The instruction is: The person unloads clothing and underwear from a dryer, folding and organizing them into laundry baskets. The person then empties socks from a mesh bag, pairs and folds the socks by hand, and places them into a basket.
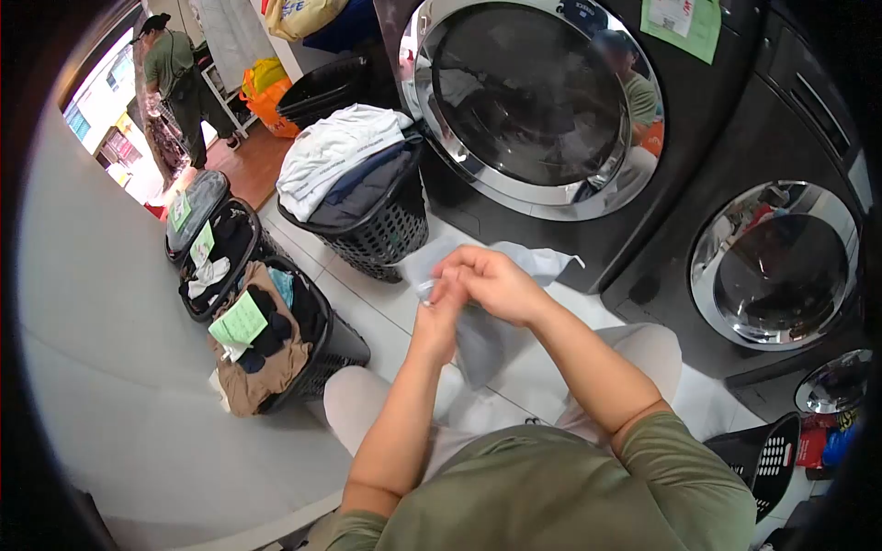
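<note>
A thin, whitish, see-through plastic bag [482, 344] hangs from my hands in front of my knees. My left hand [439, 321] pinches it near the top, fingers closed. Close against it, my right hand [501, 286] is also closed on the plastic, with fingertips meeting those of my left. Part of the bag spreads out to the right behind my right hand, and a flap sticks up at the left. The fingertips are a little blurred. Just beyond my hands stands a black laundry basket [386, 241] heaped with a white garment [335, 151] and dark clothes [372, 188].
Several more baskets of clothes [276, 354] with green paper slips [237, 321] line the left wall. Large dark front-loading machines [524, 101] stand ahead and to the right. Another black basket [763, 459] is at lower right. A person [173, 83] stands by the doorway.
</note>
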`<state>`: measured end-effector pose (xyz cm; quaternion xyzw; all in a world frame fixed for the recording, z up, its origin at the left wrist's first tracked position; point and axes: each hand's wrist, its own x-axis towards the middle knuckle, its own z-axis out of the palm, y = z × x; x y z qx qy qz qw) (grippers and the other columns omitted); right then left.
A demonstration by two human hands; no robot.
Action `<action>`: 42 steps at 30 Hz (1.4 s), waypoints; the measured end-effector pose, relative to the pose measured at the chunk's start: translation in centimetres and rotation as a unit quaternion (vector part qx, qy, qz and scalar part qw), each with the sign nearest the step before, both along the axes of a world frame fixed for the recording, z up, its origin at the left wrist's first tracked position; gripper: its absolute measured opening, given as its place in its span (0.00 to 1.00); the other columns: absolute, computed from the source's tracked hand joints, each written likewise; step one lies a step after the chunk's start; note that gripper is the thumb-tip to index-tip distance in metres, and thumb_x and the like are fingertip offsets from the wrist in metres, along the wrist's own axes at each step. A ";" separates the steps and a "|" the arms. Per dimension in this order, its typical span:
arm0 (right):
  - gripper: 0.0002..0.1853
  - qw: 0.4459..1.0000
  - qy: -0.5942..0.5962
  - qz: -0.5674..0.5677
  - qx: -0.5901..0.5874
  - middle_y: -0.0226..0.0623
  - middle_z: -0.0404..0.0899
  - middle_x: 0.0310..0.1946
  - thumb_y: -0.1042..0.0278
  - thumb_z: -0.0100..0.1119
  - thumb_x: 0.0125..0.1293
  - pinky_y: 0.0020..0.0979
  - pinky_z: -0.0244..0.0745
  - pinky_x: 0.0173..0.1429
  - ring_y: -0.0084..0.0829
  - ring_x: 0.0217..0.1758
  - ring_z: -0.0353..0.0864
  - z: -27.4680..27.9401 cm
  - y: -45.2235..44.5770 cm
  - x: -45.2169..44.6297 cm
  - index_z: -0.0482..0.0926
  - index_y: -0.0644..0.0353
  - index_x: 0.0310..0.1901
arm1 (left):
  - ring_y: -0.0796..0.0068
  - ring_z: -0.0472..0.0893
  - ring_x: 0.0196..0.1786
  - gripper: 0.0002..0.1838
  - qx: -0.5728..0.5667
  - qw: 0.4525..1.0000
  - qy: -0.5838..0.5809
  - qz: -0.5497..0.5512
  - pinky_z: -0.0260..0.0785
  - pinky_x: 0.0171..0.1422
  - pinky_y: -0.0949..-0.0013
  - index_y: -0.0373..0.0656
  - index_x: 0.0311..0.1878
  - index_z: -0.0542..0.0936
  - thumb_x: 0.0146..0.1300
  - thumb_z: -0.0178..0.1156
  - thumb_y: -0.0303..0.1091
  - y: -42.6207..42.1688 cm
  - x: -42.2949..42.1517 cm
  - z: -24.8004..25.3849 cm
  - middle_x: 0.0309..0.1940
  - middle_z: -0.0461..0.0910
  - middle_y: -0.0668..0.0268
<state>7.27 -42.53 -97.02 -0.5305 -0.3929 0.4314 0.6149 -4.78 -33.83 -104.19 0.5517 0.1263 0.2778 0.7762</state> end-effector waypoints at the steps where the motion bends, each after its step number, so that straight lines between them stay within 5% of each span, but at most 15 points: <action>1: 0.15 0.997 0.075 0.030 0.010 0.42 0.84 0.44 0.69 0.59 0.71 0.27 0.81 0.43 0.28 0.41 0.85 0.2 -0.4 -0.2 0.72 0.65 0.54 | 0.64 0.67 0.69 0.34 -0.081 0.997 0.005 0.000 0.61 0.71 0.56 0.46 0.72 0.62 0.70 0.56 0.54 -0.6 0.8 -0.2 0.64 0.71 0.59; 5: 0.15 0.987 0.125 -0.093 0.032 0.46 0.82 0.46 0.66 0.48 0.77 0.30 0.83 0.43 0.35 0.41 0.87 1.3 -4.4 1.0 0.74 0.67 0.57 | 0.61 0.71 0.67 0.30 -0.266 0.961 -0.011 -0.073 0.61 0.73 0.53 0.41 0.68 0.66 0.73 0.49 0.54 -3.4 1.9 1.5 0.62 0.74 0.57; 9: 0.13 0.960 0.104 -0.220 0.138 0.42 0.83 0.42 0.68 0.54 0.74 0.29 0.81 0.45 0.32 0.41 0.86 -0.2 -9.3 4.3 0.76 0.66 0.53 | 0.58 0.77 0.60 0.26 -0.327 0.933 -0.062 -0.138 0.69 0.67 0.51 0.39 0.64 0.69 0.73 0.52 0.49 -4.1 2.8 3.4 0.58 0.77 0.56; 13: 0.12 0.963 -0.097 -0.247 -0.048 0.31 0.82 0.38 0.64 0.63 0.69 0.26 0.75 0.44 0.22 0.38 0.80 -6.1 -11.9 7.3 0.81 0.63 0.47 | 0.62 0.81 0.55 0.19 -0.241 0.967 -0.070 -0.054 0.75 0.59 0.54 0.44 0.58 0.73 0.70 0.59 0.43 -5.8 3.6 4.4 0.53 0.80 0.60; 15: 0.11 0.961 -0.052 -0.202 -0.180 0.30 0.82 0.38 0.67 0.64 0.65 0.25 0.73 0.45 0.22 0.38 0.77 -8.9 -12.3 7.1 0.82 0.60 0.46 | 0.62 0.81 0.54 0.18 -0.235 0.970 -0.064 -0.021 0.76 0.59 0.54 0.46 0.57 0.74 0.69 0.60 0.43 -5.9 3.7 4.6 0.51 0.81 0.61; 17: 0.15 0.924 -0.183 -0.210 -0.261 0.42 0.84 0.46 0.68 0.63 0.62 0.34 0.75 0.54 0.37 0.50 0.82 -15.8 -11.4 7.2 0.80 0.60 0.51 | 0.60 0.80 0.55 0.19 -0.257 0.964 -0.057 -0.015 0.74 0.60 0.52 0.46 0.56 0.76 0.70 0.59 0.46 -6.0 3.3 5.0 0.52 0.81 0.60; 20: 0.26 0.908 0.074 -0.246 -0.331 0.50 0.75 0.61 0.67 0.63 0.62 0.39 0.69 0.65 0.43 0.65 0.74 -17.3 -9.1 5.4 0.72 0.57 0.63 | 0.59 0.79 0.57 0.21 -0.292 0.954 -0.057 -0.029 0.72 0.63 0.50 0.45 0.57 0.77 0.72 0.55 0.50 -5.8 2.2 7.2 0.54 0.80 0.59; 24: 0.26 0.864 0.503 -0.016 -0.012 0.46 0.76 0.61 0.57 0.63 0.68 0.42 0.71 0.66 0.39 0.65 0.75 -22.5 -7.2 6.8 0.72 0.56 0.64 | 0.55 0.77 0.61 0.27 -0.328 0.931 -0.138 -0.080 0.67 0.68 0.47 0.42 0.62 0.74 0.73 0.50 0.54 -3.5 -0.6 10.9 0.59 0.78 0.58; 31: 0.12 0.915 0.388 -0.067 0.085 0.34 0.84 0.41 0.60 0.57 0.72 0.33 0.81 0.52 0.28 0.44 0.85 -15.3 -9.4 5.7 0.80 0.61 0.47 | 0.55 0.74 0.64 0.24 -0.328 0.923 -0.202 0.005 0.62 0.71 0.45 0.40 0.62 0.75 0.75 0.50 0.49 4.9 -4.8 6.5 0.62 0.76 0.56; 32: 0.09 0.874 0.455 -0.135 0.104 0.33 0.84 0.41 0.62 0.58 0.72 0.32 0.82 0.48 0.27 0.41 0.85 -13.7 -9.4 5.5 0.80 0.59 0.44 | 0.55 0.73 0.65 0.24 -0.333 0.923 -0.192 0.029 0.62 0.71 0.45 0.40 0.63 0.74 0.75 0.49 0.48 5.9 -5.0 4.9 0.62 0.76 0.56; 35: 0.09 0.857 0.465 -0.182 0.126 0.33 0.83 0.41 0.62 0.60 0.71 0.35 0.81 0.53 0.28 0.45 0.84 -10.8 -10.6 6.7 0.78 0.58 0.44 | 0.56 0.73 0.65 0.23 -0.291 0.918 -0.043 0.265 0.61 0.72 0.47 0.39 0.66 0.71 0.76 0.50 0.44 9.1 -5.1 -1.4 0.63 0.74 0.55; 37: 0.06 0.874 0.423 -0.207 0.117 0.28 0.81 0.37 0.64 0.60 0.71 0.30 0.78 0.47 0.22 0.40 0.81 -8.9 -10.3 5.8 0.77 0.55 0.40 | 0.75 0.74 0.46 0.16 -0.021 0.871 0.155 0.467 0.68 0.54 0.70 0.40 0.57 0.72 0.70 0.59 0.34 3.6 -2.0 0.2 0.44 0.74 0.65; 39: 0.05 0.893 0.377 -0.225 0.105 0.25 0.80 0.34 0.65 0.61 0.71 0.27 0.76 0.42 0.20 0.34 0.79 -9.7 -9.3 4.2 0.77 0.54 0.38 | 0.75 0.75 0.46 0.11 0.186 0.903 0.147 0.357 0.67 0.56 0.71 0.39 0.51 0.74 0.69 0.60 0.32 -1.2 -0.3 -0.2 0.48 0.75 0.63; 41: 0.08 0.920 0.317 -0.222 0.061 0.20 0.73 0.28 0.67 0.62 0.70 0.22 0.64 0.33 0.14 0.28 0.67 -11.7 -8.3 2.7 0.74 0.53 0.34 | 0.76 0.76 0.41 0.09 0.220 0.953 0.183 0.098 0.69 0.47 0.74 0.39 0.46 0.77 0.65 0.64 0.28 -5.0 0.7 -1.5 0.46 0.76 0.65; 42: 0.08 0.932 0.283 -0.224 0.035 0.20 0.72 0.28 0.67 0.62 0.70 0.21 0.62 0.32 0.13 0.27 0.65 -12.0 -8.2 2.1 0.73 0.53 0.33 | 0.77 0.76 0.39 0.09 0.283 0.933 0.198 0.104 0.70 0.44 0.74 0.39 0.44 0.78 0.64 0.66 0.27 -6.9 1.7 -1.4 0.44 0.76 0.65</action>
